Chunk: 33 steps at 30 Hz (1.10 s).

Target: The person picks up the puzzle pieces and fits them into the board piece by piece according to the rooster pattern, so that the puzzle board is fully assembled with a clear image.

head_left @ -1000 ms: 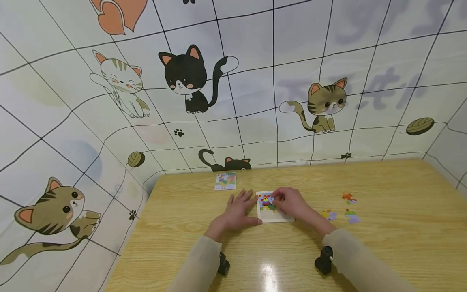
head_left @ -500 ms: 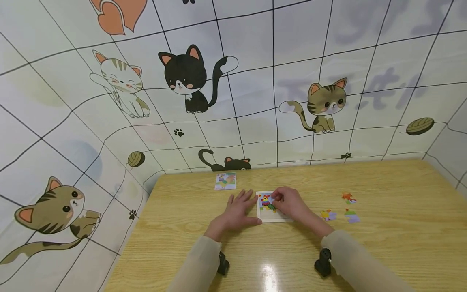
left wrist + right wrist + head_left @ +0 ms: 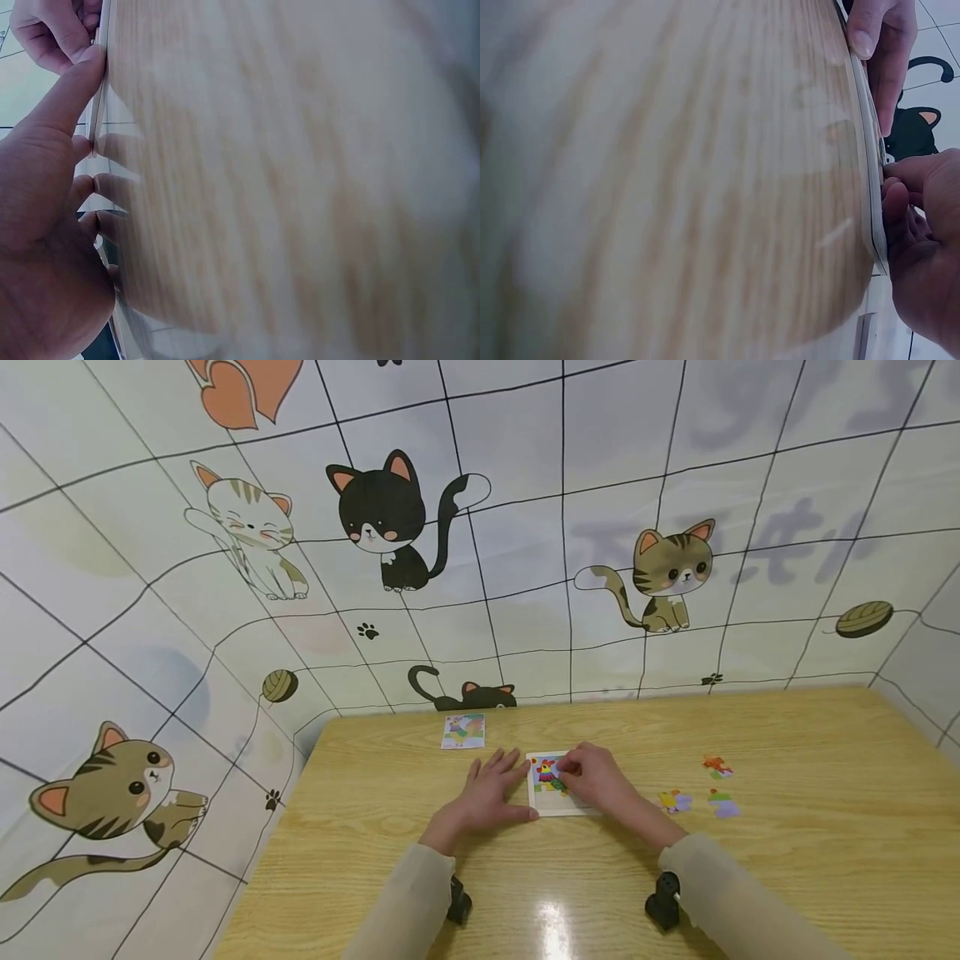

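Observation:
A small jigsaw puzzle tray (image 3: 562, 808) with a pale frame lies on the table; its upper left shows a colourful rooster picture, while the lower strip is bare. My left hand (image 3: 491, 793) lies spread at the tray's left side, thumb (image 3: 86, 67) on its near left corner. Over the tray's upper right, my right hand (image 3: 597, 777) pinches a light-blue puzzle piece (image 3: 557, 769) between thumb and fingertips, mostly covered by them. In the right wrist view, that hand's fingers (image 3: 896, 196) are curled close against the tray's edge.
Several loose pieces lie right of the tray: an orange one (image 3: 717, 766), a yellow and lilac one (image 3: 676, 802), and a green and lilac one (image 3: 724, 804). A picture card (image 3: 463, 732) lies at the back left, near the cat-print wall (image 3: 525, 610).
My right hand's fingertips have shifted very slightly over the tray, still holding the piece. The left hand stays in place.

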Motion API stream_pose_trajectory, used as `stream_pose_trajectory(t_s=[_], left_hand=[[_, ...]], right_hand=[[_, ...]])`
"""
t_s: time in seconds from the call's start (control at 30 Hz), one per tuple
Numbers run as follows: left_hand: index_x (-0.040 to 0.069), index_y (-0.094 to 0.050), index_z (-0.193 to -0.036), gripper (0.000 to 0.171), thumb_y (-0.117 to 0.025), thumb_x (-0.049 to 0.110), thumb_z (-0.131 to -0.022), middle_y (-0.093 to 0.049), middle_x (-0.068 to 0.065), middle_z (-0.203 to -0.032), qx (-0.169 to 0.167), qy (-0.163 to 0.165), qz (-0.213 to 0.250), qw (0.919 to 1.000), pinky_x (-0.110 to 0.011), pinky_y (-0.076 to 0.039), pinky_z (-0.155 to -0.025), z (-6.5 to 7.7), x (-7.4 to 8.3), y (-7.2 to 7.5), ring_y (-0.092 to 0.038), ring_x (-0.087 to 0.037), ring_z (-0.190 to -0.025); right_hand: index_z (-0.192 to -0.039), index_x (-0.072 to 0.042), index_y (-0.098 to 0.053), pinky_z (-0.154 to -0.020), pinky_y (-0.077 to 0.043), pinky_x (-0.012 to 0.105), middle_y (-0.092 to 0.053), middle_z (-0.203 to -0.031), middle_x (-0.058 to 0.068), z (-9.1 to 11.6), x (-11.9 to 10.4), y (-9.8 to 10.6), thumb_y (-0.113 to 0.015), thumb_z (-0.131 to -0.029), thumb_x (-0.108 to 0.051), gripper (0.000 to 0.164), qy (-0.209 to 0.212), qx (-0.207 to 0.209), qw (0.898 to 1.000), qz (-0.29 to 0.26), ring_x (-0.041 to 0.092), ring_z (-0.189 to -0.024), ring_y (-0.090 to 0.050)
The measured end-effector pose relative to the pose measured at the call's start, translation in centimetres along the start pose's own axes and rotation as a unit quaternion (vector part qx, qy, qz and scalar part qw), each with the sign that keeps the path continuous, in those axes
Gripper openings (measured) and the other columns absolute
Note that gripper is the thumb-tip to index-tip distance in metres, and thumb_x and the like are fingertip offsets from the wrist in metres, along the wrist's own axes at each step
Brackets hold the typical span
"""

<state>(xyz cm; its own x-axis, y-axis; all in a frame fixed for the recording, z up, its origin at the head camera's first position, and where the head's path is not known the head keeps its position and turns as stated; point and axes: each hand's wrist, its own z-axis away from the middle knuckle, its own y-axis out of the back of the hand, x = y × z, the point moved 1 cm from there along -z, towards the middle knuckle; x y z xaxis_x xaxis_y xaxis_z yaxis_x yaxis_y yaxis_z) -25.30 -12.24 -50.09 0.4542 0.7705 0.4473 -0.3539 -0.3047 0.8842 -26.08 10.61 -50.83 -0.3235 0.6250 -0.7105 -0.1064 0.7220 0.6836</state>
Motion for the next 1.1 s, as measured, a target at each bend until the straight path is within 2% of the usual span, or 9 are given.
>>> stream_pose_trajectory(t_s=[0.3, 0.47, 0.63, 0.9, 1.1], left_hand=[[0.016, -0.034, -0.162, 0.084, -0.069, 0.052, -0.095, -0.017, -0.007, -0.170, -0.002, 0.003, -0.006, 1.0000, -0.060, -0.002, -0.122, -0.1, -0.2, 0.0, -0.006, -0.031, -0.157], [0.015, -0.035, -0.161, 0.085, -0.070, 0.052, -0.094, -0.018, -0.007, -0.170, 0.000, 0.006, 0.001, 1.0000, -0.060, -0.001, -0.122, 0.0, -0.2, -0.1, -0.006, -0.031, -0.157], [0.015, -0.034, -0.162, 0.085, -0.071, 0.051, -0.094, -0.018, -0.008, -0.170, 0.004, -0.001, 0.006, 1.0000, -0.061, 0.000, -0.121, 0.1, -0.1, -0.1, -0.006, -0.032, -0.157], [0.014, -0.035, -0.161, 0.085, -0.071, 0.049, -0.094, -0.017, -0.008, -0.170, 0.002, 0.001, 0.007, 1.0000, -0.061, 0.000, -0.121, 0.1, 0.0, -0.1, -0.006, -0.031, -0.157], [0.014, -0.034, -0.162, 0.085, -0.071, 0.050, -0.094, -0.017, -0.008, -0.170, 0.002, -0.001, 0.002, 1.0000, -0.061, 0.000, -0.121, 0.0, 0.0, -0.3, -0.006, -0.031, -0.157]], right_hand=[[-0.096, 0.001, -0.075, -0.072, -0.053, 0.034, -0.063, -0.087, 0.004, -0.2, 0.0, 0.2, -0.074, -0.091, -0.002, 0.006, -0.003, -0.018, 1.000, -0.001, 0.016, -0.080, -0.060], [-0.109, 0.003, -0.072, -0.062, -0.051, 0.030, -0.063, -0.088, 0.004, 0.3, 0.4, 1.6, -0.068, -0.097, -0.004, 0.015, -0.012, -0.045, 0.996, -0.074, 0.016, -0.070, -0.057], [-0.123, 0.009, -0.063, -0.048, -0.047, 0.029, -0.061, -0.090, 0.013, 1.3, 1.9, 5.2, -0.062, -0.101, -0.002, 0.025, -0.025, -0.046, 0.992, -0.118, 0.019, -0.058, -0.055], [-0.122, 0.010, -0.063, -0.049, -0.047, 0.032, -0.062, -0.093, 0.011, 3.3, 5.9, 12.1, -0.062, -0.101, -0.006, 0.026, -0.058, -0.018, 0.997, -0.052, 0.022, -0.059, -0.056], [-0.119, 0.009, -0.066, -0.053, -0.050, 0.032, -0.065, -0.098, 0.012, 4.8, 8.9, 15.4, -0.065, -0.101, -0.011, 0.027, -0.064, -0.002, 0.998, 0.008, 0.024, -0.074, -0.063]])
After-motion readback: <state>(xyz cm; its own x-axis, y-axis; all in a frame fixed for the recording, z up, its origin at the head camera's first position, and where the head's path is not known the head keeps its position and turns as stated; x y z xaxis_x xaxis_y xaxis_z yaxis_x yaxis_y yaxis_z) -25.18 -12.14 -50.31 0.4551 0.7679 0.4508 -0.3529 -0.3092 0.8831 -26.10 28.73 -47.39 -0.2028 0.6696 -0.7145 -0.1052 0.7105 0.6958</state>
